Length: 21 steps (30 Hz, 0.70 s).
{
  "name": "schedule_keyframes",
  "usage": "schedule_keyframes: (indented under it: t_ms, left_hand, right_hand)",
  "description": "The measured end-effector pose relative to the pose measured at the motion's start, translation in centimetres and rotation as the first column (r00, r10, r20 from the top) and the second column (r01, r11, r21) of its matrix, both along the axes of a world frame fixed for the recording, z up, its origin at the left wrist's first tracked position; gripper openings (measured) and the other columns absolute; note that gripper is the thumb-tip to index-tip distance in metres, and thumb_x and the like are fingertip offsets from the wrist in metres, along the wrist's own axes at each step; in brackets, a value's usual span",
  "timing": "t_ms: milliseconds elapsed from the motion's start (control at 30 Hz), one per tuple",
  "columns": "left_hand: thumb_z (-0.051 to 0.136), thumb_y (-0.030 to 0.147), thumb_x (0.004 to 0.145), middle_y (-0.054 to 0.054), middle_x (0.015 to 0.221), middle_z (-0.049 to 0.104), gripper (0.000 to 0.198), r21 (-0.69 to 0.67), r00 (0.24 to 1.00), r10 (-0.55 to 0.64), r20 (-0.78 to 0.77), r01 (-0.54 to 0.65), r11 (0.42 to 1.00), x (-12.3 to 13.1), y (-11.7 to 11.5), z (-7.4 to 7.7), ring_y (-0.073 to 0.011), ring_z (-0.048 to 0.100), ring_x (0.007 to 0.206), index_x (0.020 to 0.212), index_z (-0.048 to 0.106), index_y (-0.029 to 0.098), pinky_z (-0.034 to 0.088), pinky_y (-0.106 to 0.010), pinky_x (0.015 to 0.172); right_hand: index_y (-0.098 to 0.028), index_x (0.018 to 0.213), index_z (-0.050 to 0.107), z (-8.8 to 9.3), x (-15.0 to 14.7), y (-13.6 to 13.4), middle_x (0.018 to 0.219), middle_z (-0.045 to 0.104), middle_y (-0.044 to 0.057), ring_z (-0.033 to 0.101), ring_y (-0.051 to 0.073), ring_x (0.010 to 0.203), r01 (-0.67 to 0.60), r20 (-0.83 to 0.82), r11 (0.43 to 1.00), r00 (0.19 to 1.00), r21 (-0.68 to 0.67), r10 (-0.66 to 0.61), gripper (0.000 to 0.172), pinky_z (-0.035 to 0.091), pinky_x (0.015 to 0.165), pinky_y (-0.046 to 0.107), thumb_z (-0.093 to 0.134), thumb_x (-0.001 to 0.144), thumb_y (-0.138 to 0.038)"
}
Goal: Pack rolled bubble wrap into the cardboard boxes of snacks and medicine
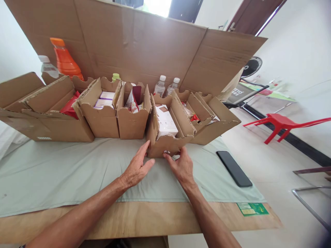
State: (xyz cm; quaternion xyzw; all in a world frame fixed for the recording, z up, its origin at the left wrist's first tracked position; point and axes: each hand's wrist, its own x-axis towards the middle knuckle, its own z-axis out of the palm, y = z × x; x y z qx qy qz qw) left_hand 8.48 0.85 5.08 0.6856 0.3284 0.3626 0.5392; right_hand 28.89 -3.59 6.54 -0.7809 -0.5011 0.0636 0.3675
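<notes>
A brown cardboard box (168, 146) with a wavy cut rim stands slightly forward of its row. Inside it is a white carton (165, 120). My left hand (137, 167) has its fingers against the box's left side, the thumb stretched out by the lower front edge. At the lower right corner, my right hand (183, 167) grips the box with the thumb on the front face; its other fingertips are partly hidden. Immediately left is another cardboard box (133, 124) holding a red-and-white packet (132, 102). On the right, a cardboard box (199, 108) holds small wrapped items.
Further left stand a box with white-and-purple cartons (104, 100) and a wide box (59, 125) with a red packet (70, 106). Bottles, one orange (66, 62), stand behind, before a tall cardboard panel (144, 44). A black phone (234, 168) lies on the pale green cloth (85, 172).
</notes>
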Motion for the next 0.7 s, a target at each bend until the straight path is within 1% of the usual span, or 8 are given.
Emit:
schedule_keyframes:
  t_ms: [67,133,233,333,500,600,667,700]
  left_hand:
    - [0.056,0.032,0.095,-0.017,0.169,0.035,0.079,-0.027,0.998,0.015,-0.064,-0.017,1.000,0.0,-0.1,0.1,-0.0357,0.043,0.150,0.166,0.025,0.020,0.053,-0.050,0.108]
    - [0.055,0.029,0.092,-0.019,0.169,0.035,0.080,-0.041,0.992,0.015,-0.123,-0.021,0.999,0.1,-0.2,0.0,-0.0371,0.047,0.147,0.166,0.025,0.019,0.059,-0.044,0.093]
    - [0.054,0.027,0.090,-0.018,0.170,0.033,0.080,-0.020,0.986,0.013,-0.165,-0.016,1.000,0.0,-0.1,-0.2,-0.0368,0.049,0.144,0.165,0.028,0.018,0.059,-0.035,0.076]
    - [0.054,0.025,0.088,-0.018,0.170,0.033,0.079,0.007,0.981,0.000,-0.192,0.001,1.000,-0.1,0.0,-0.3,-0.0354,0.050,0.143,0.163,0.032,0.017,0.058,-0.032,0.069]
    - [0.055,0.023,0.085,-0.019,0.165,0.040,0.077,0.041,0.973,-0.006,-0.232,0.016,0.999,-0.1,0.0,-0.5,-0.0311,0.056,0.135,0.159,0.038,0.013,0.060,-0.033,0.070]
    - [0.054,0.021,0.085,-0.019,0.162,0.046,0.072,0.100,0.967,0.021,-0.252,0.005,0.995,0.0,-0.2,-1.0,-0.0312,0.054,0.136,0.155,0.042,0.012,0.062,-0.038,0.081]
    - [0.053,0.019,0.085,-0.019,0.160,0.047,0.070,0.141,0.964,0.039,-0.263,-0.001,0.990,0.1,-0.4,-1.2,-0.0320,0.051,0.139,0.154,0.043,0.012,0.061,-0.043,0.090]
    - [0.053,0.018,0.085,-0.019,0.160,0.048,0.070,0.156,0.963,0.044,-0.266,-0.002,0.988,0.1,-0.4,-1.3,-0.0323,0.051,0.140,0.154,0.043,0.012,0.061,-0.045,0.093]
  right_hand:
    - [-0.024,0.093,0.052,0.3,0.3,1.7,0.088,0.073,0.006,0.067,0.025,0.077,0.016,0.031,0.999,0.999,-0.028,-0.015,0.048,0.044,0.068,0.034,0.069,0.073,-0.065]
    - [-0.025,0.089,0.051,0.6,0.6,3.2,0.084,0.073,0.006,0.068,0.026,0.078,0.038,0.060,0.997,0.998,-0.060,-0.035,0.045,0.041,0.067,0.032,0.069,0.075,-0.063]
    - [-0.024,0.087,0.053,0.8,1.0,5.1,0.081,0.073,0.005,0.069,0.026,0.077,0.072,0.095,0.992,0.993,-0.100,-0.063,0.042,0.036,0.064,0.031,0.070,0.078,-0.061]
    - [-0.024,0.089,0.056,0.8,1.5,5.9,0.081,0.073,0.005,0.069,0.026,0.077,0.089,0.117,0.988,0.990,-0.123,-0.075,0.039,0.034,0.063,0.030,0.069,0.081,-0.059]
    - [-0.022,0.093,0.062,0.3,1.7,4.4,0.079,0.074,0.006,0.067,0.024,0.071,0.045,0.122,0.992,0.992,-0.115,-0.031,0.029,0.036,0.061,0.030,0.062,0.090,-0.051]
    - [-0.023,0.087,0.066,-0.1,0.6,3.6,0.078,0.074,0.006,0.069,0.023,0.074,-0.126,0.096,0.988,0.986,-0.090,0.134,0.024,0.045,0.066,0.031,0.058,0.092,-0.045]
    - [-0.024,0.095,0.071,-0.4,-0.2,3.8,0.095,0.078,0.007,0.073,0.023,0.087,-0.269,0.068,0.961,0.960,-0.061,0.273,0.020,0.051,0.072,0.031,0.061,0.089,-0.041]
    - [-0.025,0.103,0.072,-0.6,-0.6,4.0,0.106,0.079,0.007,0.073,0.023,0.094,-0.320,0.056,0.947,0.945,-0.043,0.322,0.023,0.054,0.075,0.031,0.062,0.087,-0.038]
